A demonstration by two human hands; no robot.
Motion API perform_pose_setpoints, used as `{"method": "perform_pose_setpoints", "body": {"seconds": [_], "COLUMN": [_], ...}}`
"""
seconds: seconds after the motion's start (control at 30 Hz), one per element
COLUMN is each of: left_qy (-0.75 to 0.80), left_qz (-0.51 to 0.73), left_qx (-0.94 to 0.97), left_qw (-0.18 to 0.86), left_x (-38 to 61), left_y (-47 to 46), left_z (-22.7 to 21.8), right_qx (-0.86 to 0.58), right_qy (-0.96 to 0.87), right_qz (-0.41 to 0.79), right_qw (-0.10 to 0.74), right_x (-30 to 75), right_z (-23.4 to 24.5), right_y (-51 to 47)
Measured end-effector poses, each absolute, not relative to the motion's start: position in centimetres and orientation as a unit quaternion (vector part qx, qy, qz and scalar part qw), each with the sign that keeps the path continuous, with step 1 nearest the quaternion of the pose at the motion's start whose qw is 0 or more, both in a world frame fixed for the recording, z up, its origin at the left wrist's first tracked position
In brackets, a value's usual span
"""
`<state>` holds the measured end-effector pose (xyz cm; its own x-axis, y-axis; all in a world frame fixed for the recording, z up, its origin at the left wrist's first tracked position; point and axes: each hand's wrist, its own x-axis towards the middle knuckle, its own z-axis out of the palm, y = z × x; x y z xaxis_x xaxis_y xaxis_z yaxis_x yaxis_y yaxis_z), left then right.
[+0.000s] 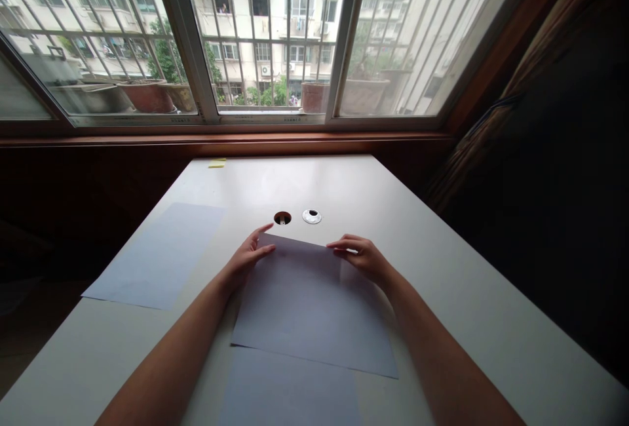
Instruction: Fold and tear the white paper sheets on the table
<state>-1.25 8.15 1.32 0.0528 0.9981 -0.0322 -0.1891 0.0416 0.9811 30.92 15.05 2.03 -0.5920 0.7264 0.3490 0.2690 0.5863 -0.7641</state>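
A pale sheet of paper (pixel 309 308) lies flat and slightly skewed on the white table (pixel 472 295), right in front of me. My left hand (pixel 247 254) rests on the sheet's far left corner, fingers stretched out and flat. My right hand (pixel 360 255) presses on the far right corner with the fingers curled down onto the edge. Another sheet (pixel 289 390) lies partly under the first one, nearer to me.
A third sheet (pixel 157 254) lies at the left, reaching the table's left edge. A round cable hole (pixel 282 218) and its white cap (pixel 312 216) sit beyond my hands. A yellow sticky note (pixel 217 163) is at the far edge, below the barred window.
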Motion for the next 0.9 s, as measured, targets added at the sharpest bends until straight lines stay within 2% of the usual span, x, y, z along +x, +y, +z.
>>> {"method": "perform_pose_setpoints", "body": {"seconds": [0.1,0.3,0.63,0.9], "left_qy": [0.448,0.396,0.367,0.383], "left_qz": [0.55,0.584,0.62,0.577], "left_qx": [0.459,0.372,0.353,0.351], "left_qw": [0.534,0.604,0.598,0.63], "left_x": [-1.1,-0.8,-1.0,-1.3], "left_y": [8.1,8.0,8.1,8.1], "left_z": [1.7,1.3,0.7,1.0], "right_qx": [-0.303,-0.309,-0.334,-0.339], "right_qy": [-0.822,-0.812,-0.79,-0.785], "right_qz": [0.342,0.352,0.375,0.388], "right_qw": [0.341,0.348,0.351,0.345], "right_x": [31.1,31.8,32.3,32.6], "right_z": [1.9,1.1,0.7,0.6], "right_y": [15.3,16.1,16.4,16.4]}}
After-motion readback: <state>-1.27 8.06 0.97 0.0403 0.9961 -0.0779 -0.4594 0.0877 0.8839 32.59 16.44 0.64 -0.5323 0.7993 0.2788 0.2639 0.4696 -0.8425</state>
